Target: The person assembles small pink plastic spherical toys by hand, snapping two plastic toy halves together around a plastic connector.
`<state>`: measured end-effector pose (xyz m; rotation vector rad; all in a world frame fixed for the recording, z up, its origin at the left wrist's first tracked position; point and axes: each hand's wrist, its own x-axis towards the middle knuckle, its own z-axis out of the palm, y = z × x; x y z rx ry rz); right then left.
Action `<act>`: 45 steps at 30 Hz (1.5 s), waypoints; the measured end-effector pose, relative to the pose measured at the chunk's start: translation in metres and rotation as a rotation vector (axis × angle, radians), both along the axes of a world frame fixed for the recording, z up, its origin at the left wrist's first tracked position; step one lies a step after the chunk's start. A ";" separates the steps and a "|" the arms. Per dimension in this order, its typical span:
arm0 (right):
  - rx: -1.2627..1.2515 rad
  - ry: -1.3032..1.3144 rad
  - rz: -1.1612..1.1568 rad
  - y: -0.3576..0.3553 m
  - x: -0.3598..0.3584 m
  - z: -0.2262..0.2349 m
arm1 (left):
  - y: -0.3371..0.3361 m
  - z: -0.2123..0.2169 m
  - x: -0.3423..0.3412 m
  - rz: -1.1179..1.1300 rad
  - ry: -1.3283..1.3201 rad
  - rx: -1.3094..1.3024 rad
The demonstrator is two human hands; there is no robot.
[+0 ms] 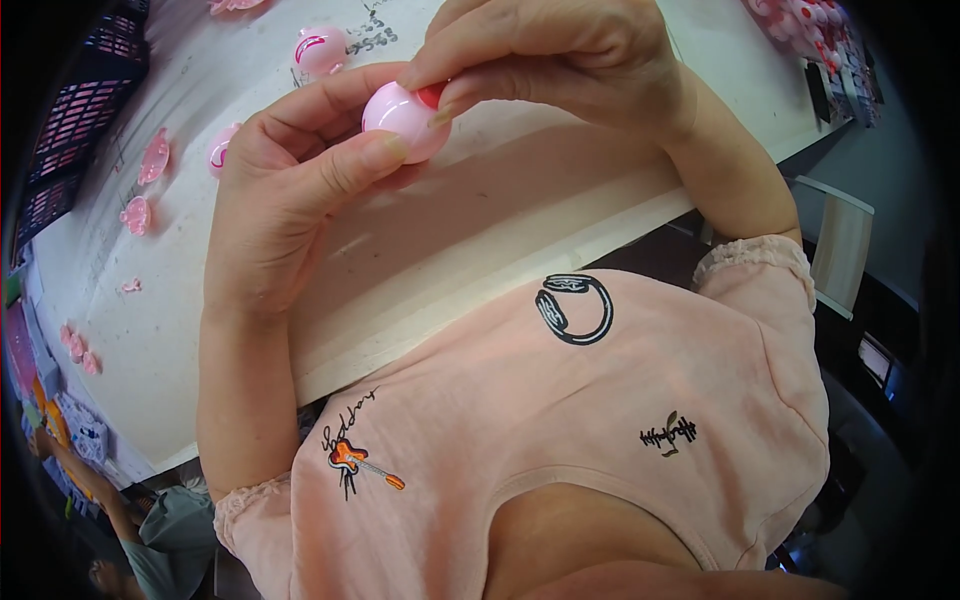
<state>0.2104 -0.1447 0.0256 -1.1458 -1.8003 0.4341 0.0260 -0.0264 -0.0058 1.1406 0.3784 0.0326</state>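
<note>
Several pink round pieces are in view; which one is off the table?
The pink ball, held between the left hand and right hand. The other pink pieces lie on the white table.

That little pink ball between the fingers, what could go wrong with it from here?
The pink ball is held only by fingertips of the left hand and right hand, above the white table near its front edge; a slip could send it rolling off. The small red piece pinched against it might pop loose. Loose pink parts nearby could get knocked.
</note>
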 end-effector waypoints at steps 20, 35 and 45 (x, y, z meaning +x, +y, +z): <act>-0.107 0.179 0.014 -0.007 -0.002 -0.008 | -0.010 -0.003 0.000 0.054 -0.114 -0.056; -0.770 0.460 -0.160 -0.004 -0.010 0.014 | -0.005 0.004 0.007 0.169 -0.286 0.427; -0.968 0.827 -0.046 -0.005 -0.012 0.002 | -0.012 -0.006 0.005 0.158 -0.387 0.576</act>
